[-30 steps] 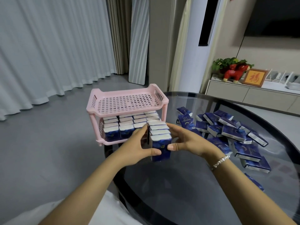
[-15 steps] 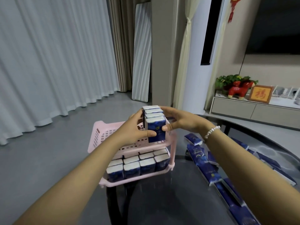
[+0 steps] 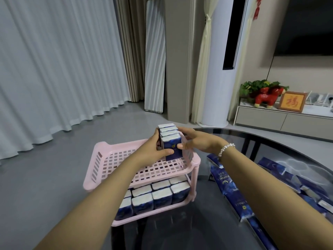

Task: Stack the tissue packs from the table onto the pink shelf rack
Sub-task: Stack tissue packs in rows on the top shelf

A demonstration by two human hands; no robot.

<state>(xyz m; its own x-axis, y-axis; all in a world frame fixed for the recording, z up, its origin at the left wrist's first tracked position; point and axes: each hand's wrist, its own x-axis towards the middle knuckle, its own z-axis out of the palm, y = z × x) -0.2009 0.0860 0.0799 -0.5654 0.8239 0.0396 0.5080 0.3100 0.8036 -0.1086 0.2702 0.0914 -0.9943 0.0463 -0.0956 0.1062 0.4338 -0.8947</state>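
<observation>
A row of several upright blue tissue packs (image 3: 171, 143) stands at the far right of the top tier of the pink shelf rack (image 3: 115, 159). My left hand (image 3: 153, 150) grips the row's left side with the thumb across its front. On the right side my right hand (image 3: 196, 141) holds the same row, with a pearl bracelet on its wrist. The lower tier is packed with upright tissue packs (image 3: 155, 195). More blue packs (image 3: 232, 193) lie loose on the dark glass table (image 3: 180, 231) to the right.
The rack stands at the table's left edge, above grey floor. A white curtain hangs at left, a mirror and a white column stand behind. A low cabinet with a red toy horse (image 3: 266, 94) and a framed picture (image 3: 292, 101) is at the far right.
Both hands carried the row of packs up from in front of the rack's lower tier and now hold it down on the top tier at its right end. The camera view tilted up.
</observation>
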